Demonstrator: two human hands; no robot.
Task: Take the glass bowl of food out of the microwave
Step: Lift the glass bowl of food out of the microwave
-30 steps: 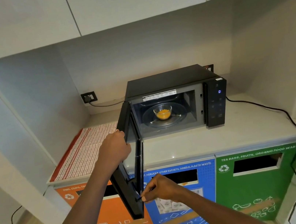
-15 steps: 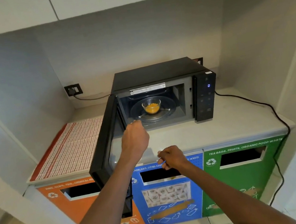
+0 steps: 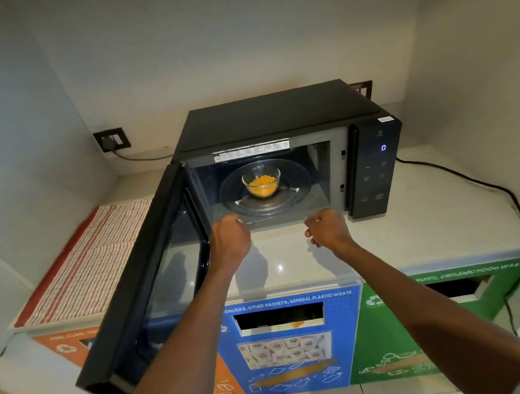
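Black and boxy, the microwave (image 3: 283, 156) sits on the pale counter (image 3: 426, 232) in the head view, its door (image 3: 148, 274) swung wide to the left. Inside, the glass bowl (image 3: 261, 181) of yellow-orange food stands upright at the middle of the glass turntable (image 3: 297, 187), touched by neither hand. The left hand (image 3: 229, 240) is held at the front lip of the cavity, its fingers curled under into a loose fist with nothing in its grip. The right hand (image 3: 326, 229) is just beside the same lip, to the right, fingers likewise curled in and its grip empty. A blue digit glows on the control panel (image 3: 377, 165). A striped cloth (image 3: 92, 259) lies on the counter's left end. Below the counter's edge stand orange, blue (image 3: 294, 343) and green bin fronts.
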